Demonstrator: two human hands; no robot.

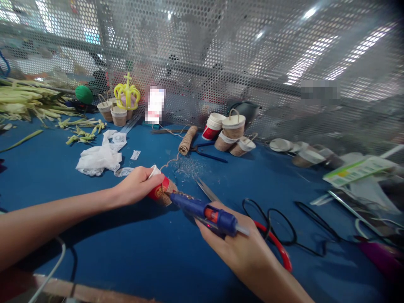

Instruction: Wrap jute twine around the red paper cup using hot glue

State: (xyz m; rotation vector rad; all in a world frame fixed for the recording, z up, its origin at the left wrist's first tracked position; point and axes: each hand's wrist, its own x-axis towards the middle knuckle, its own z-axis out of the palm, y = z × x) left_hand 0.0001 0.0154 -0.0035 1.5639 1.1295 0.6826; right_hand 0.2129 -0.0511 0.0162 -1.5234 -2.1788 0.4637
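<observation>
My left hand (139, 185) is closed around a red paper cup (156, 192) tilted on its side, its white rim toward the back. Brown twine covers part of the cup near its base, and a strand runs from it to a roll of twine (188, 140). In my right hand (235, 240) is a blue hot glue gun (202, 210), a clear glue stick poking out of its rear. The gun's nozzle meets or nearly meets the twine-covered part of the cup. Scissors (206, 189) lie just beyond my right hand, their red handle (277, 244) partly hidden beneath it.
Pliers (208, 153) lie behind the scissors. Twine-wrapped cups (233, 126) stand at the back, with a stack of paper cups (213, 126) beside them. Crumpled white lace (99, 158) is at left. A black cable (284, 227) loops at right. A perforated metal screen (195, 63) closes off the back.
</observation>
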